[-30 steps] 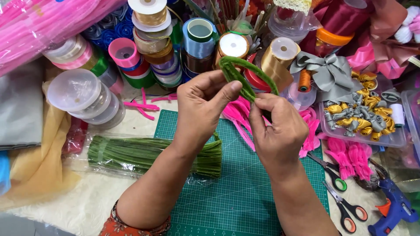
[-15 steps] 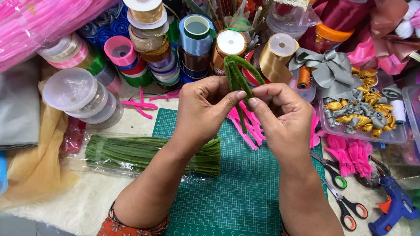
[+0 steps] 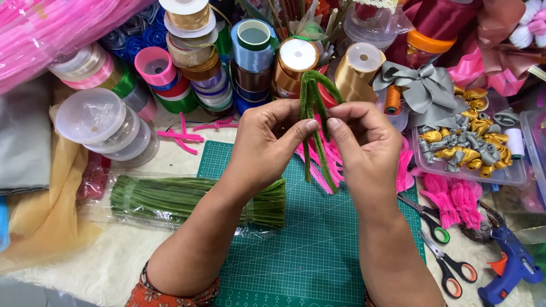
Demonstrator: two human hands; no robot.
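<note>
Craft clutter is spread over the whole bench (image 3: 85, 267), with a green cutting mat (image 3: 318, 250) laid in the middle, apparently to give a flat working patch under the hands. Above the mat a green pipe cleaner (image 3: 312, 108) is held upright, folded into a narrow loop whose bend points away from the person and whose two legs hang down toward the mat. It is pinched at mid-length between both hands: the left hand (image 3: 267, 145) is closed on it with thumb against forefinger from the left, and the right hand (image 3: 364, 142) is closed on it likewise from the right, the fingertips almost meeting, so the fold seems to be kept tight. The loop thus rises above the fingers and the legs show below them. A wrapped bundle of green pipe cleaners (image 3: 193, 199) lies on its side under the left forearm, within easy reach. Pink pipe cleaner pieces (image 3: 324, 165) lie on the mat behind the legs. Ribbon spools (image 3: 250, 51) are stacked along the back, and two scissors (image 3: 438, 250) and a blue glue gun (image 3: 512, 267) are kept at the right.
</note>
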